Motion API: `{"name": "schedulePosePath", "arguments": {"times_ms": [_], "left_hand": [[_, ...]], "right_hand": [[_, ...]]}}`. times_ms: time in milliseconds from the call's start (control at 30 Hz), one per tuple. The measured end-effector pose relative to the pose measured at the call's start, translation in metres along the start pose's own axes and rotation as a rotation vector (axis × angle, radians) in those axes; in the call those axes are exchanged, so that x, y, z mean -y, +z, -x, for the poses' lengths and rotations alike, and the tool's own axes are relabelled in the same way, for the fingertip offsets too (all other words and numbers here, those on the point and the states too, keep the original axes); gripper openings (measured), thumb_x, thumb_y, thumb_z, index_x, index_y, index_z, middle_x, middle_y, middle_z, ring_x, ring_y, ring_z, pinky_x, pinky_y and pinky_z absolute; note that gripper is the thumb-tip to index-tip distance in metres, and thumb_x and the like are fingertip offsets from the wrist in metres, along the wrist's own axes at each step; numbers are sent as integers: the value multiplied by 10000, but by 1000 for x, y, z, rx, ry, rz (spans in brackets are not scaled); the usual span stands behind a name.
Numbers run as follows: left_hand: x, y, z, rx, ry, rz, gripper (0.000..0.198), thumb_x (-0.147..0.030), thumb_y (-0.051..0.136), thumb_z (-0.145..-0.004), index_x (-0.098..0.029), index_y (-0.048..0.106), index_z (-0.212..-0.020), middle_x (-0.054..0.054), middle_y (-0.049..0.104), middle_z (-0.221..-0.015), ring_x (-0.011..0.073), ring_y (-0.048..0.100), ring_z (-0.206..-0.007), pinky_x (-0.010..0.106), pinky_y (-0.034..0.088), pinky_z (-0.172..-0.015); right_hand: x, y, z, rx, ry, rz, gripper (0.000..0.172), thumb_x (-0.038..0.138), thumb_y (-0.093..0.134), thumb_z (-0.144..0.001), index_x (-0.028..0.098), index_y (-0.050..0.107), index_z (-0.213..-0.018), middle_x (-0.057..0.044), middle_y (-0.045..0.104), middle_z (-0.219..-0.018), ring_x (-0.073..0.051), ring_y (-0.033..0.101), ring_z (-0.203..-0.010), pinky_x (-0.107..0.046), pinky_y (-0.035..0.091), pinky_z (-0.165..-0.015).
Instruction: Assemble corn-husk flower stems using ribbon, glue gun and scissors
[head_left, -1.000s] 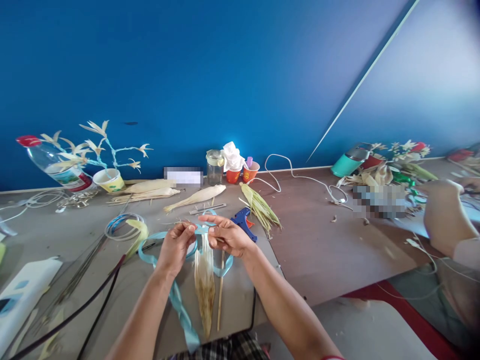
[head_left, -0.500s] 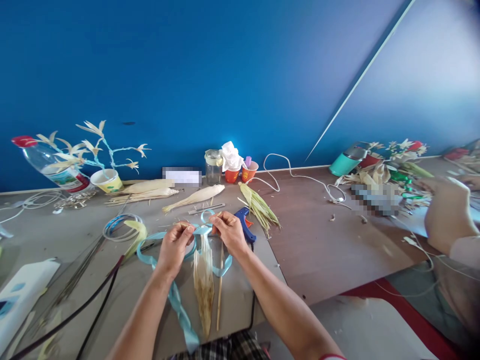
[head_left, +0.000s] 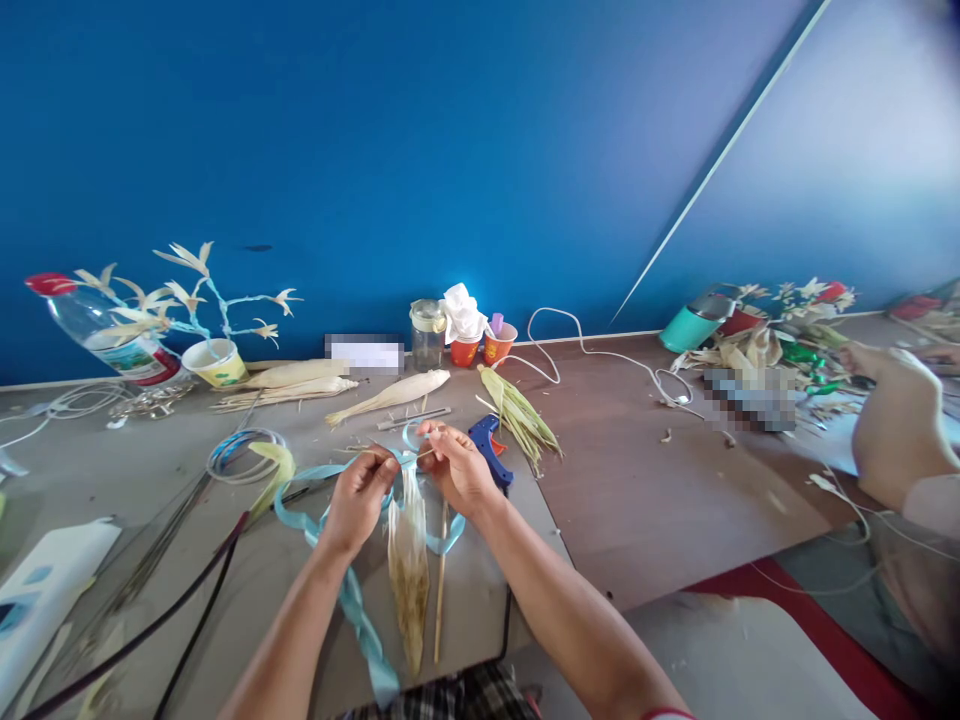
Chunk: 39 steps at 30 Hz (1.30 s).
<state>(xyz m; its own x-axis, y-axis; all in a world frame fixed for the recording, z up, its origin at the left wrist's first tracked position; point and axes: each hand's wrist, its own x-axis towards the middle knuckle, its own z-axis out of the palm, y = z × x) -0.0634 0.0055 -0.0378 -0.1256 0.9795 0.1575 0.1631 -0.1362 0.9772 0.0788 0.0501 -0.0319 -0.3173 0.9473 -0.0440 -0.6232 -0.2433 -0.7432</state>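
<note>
My left hand [head_left: 367,490] is closed in a pinch on one end of a thin pale strand [head_left: 417,458]. Its other end runs into the pinched fingers of my right hand [head_left: 457,465]. Light blue ribbon [head_left: 360,620] loops around and beneath both hands and trails toward the table's front edge. Directly below the strand lies a dried corn husk [head_left: 409,590], pale at the top and brownish lower down. A thin stick [head_left: 440,600] rests beside it. Just beyond my right hand is a blue glue gun [head_left: 489,450]. My fingers partly cover the ribbon.
Corn husks [head_left: 397,395] and a green husk bundle [head_left: 521,415] lie farther back. Husk flowers stand in a paper cup [head_left: 214,365] at left, near a coil of wire [head_left: 244,455]. Orange cups [head_left: 499,345] line the wall. A co-worker's arm [head_left: 896,430] reaches in at right.
My left hand has moved slightly right, closer to my right hand, which has turned a little. The ribbon between them shows less, and the thin strand is now visible there.
</note>
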Motion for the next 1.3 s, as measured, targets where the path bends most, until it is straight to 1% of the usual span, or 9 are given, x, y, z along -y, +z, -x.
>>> {"name": "schedulePosePath", "arguments": {"times_ms": [167, 267, 400, 500, 600, 800, 967, 1167, 1300], "left_hand": [[-1, 2, 1, 35, 28, 1, 293, -384, 555, -809, -175, 509, -608, -25, 418, -577, 110, 388, -550, 235, 322, -531], [-4, 3, 1, 11, 41, 23, 314, -385, 565, -801, -175, 493, -579, -21, 421, -571, 110, 391, -544, 236, 322, -523], [-6, 0, 1, -37, 7, 34, 298, -387, 570, -799, -176, 505, -598, -23, 414, -562, 108, 391, -528, 233, 307, -496], [-4, -1, 1, -51, 0, 14, 285, -389, 571, -801, -174, 524, -620, -25, 418, -567, 104, 387, -524, 228, 305, -492], [-2, -1, 1, -47, 10, -10, 293, -394, 572, -802, -171, 530, -618, -28, 418, -567, 101, 387, -524, 225, 310, -495], [-1, 0, 1, -57, 20, 3, 280, -392, 583, -797, -168, 555, -632, -28, 420, -575, 100, 380, -523, 222, 315, -491], [0, 0, 1, -51, 48, 91, 277, -373, 630, -767, -169, 572, -589, 12, 515, -641, 133, 479, -636, 235, 390, -594], [3, 3, 5, 51, -62, 466, 208, -328, 640, -773, -170, 612, -640, 68, 657, -998, 148, 588, -701, 332, 463, -762], [1, 6, 5, 24, -55, 604, 148, -301, 662, -758, -179, 616, -688, 48, 683, -907, 169, 626, -747, 337, 482, -762]], "right_hand": [[4, 0, 5, 202, 134, -283, 265, 266, 691, -708, 173, 488, -565, 36, 563, -610, -42, 386, -425, -207, 361, -472], [5, 0, 4, 213, 116, -308, 166, 238, 723, -681, 173, 571, -695, 23, 603, -681, -60, 502, -511, -212, 447, -555], [6, 0, 0, 139, 153, -215, 330, 129, 728, -639, 185, 613, -943, 9, 658, -720, -86, 580, -571, -217, 490, -595], [3, -2, -4, 76, 192, -128, 221, 169, 731, -632, 134, 645, -833, -9, 657, -673, -77, 564, -517, -208, 487, -546], [-2, -4, -6, -24, 128, -8, 174, 237, 733, -625, 131, 635, -722, -9, 654, -660, -65, 525, -443, -202, 436, -458], [-8, -6, -9, -158, 44, 169, 302, 302, 727, -598, 162, 475, -511, 70, 498, -449, -22, 339, -360, -179, 244, -391], [-9, -6, -8, -159, 86, 237, 317, 313, 682, -615, 176, 432, -477, 79, 425, -404, -38, 304, -373, -203, 201, -404], [-11, -2, -3, -146, 115, 269, 313, 305, 649, -637, 171, 441, -445, 68, 424, -383, -41, 297, -370, -213, 202, -417], [-13, 3, -1, -109, 197, 118, 355, 281, 677, -603, 177, 393, -418, 66, 410, -371, -42, 309, -359, -213, 182, -407]]}}
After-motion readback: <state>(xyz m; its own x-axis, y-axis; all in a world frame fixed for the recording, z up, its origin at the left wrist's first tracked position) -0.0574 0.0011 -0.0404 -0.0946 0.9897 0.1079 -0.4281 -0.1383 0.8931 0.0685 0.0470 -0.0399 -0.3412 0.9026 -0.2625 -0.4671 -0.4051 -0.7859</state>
